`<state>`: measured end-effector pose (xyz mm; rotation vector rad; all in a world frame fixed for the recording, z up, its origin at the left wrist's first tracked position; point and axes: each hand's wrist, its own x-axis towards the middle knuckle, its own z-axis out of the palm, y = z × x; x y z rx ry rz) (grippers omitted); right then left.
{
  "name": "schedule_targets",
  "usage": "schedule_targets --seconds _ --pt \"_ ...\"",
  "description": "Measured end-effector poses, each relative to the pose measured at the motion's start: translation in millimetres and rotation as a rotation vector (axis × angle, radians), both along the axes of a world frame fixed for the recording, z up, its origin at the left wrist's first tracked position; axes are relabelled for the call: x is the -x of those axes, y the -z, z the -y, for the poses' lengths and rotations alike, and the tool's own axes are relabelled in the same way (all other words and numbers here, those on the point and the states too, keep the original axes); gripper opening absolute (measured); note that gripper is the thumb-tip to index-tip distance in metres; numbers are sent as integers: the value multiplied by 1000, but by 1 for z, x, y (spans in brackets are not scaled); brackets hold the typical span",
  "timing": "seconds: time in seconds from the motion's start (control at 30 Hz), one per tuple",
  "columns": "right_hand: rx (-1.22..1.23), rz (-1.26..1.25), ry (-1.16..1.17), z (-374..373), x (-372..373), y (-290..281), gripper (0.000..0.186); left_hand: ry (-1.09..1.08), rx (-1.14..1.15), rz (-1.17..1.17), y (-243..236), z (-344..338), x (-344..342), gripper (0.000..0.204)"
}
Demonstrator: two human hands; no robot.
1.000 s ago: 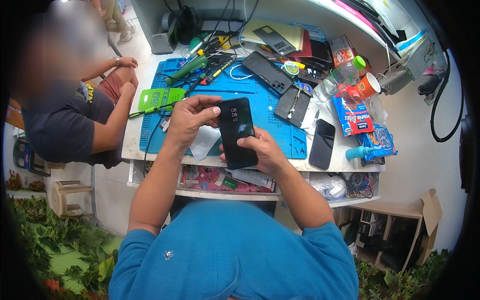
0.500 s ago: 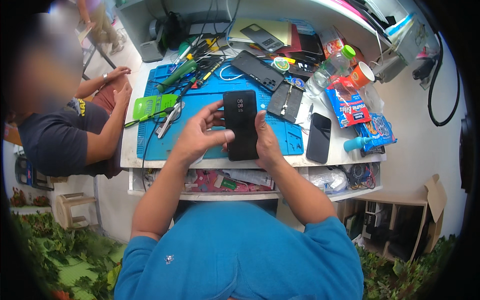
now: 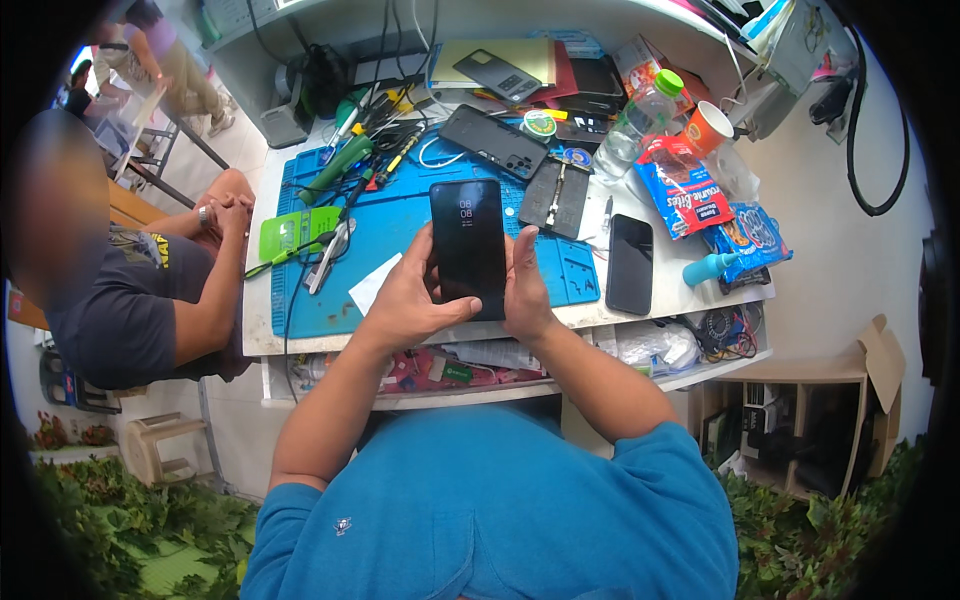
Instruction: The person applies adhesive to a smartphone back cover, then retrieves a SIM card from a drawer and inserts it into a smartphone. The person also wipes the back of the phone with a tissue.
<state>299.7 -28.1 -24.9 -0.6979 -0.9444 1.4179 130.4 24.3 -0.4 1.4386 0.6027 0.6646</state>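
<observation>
A black smartphone (image 3: 468, 245) is held upright over the blue repair mat (image 3: 385, 215), its dark screen facing me with a small clock near the top. My left hand (image 3: 408, 302) grips its lower left side, the thumb lying across the bottom of the screen. Along the right edge rests my right hand (image 3: 527, 292), thumb pointing up and fingers mostly hidden behind the phone. A white sheet of paper (image 3: 372, 287) lies beside my left hand. Another dark phone (image 3: 630, 263) lies flat at the right, and a black phone with rear cameras (image 3: 494, 141) lies beyond.
Screwdrivers and cables surround a green-handled tool (image 3: 338, 168). A plastic bottle (image 3: 635, 125), orange cup (image 3: 707, 128) and snack bag (image 3: 685, 190) crowd the right. Below the tabletop, an open drawer (image 3: 470, 398) holds parts. At the left sits another person (image 3: 150, 290).
My left hand has moved lower on the phone, its thumb now across the bottom of the screen. The white paper shows more fully. The seated person's hands have come together.
</observation>
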Motion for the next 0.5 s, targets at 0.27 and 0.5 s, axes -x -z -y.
schedule_targets --seconds 0.27,0.5 --pt "1 -74 23 -1 -2 3 103 -2 -43 -9 2 2 -3 112" --pt "-40 -117 -9 -2 -7 11 98 -25 -38 -52 9 2 -4 105"
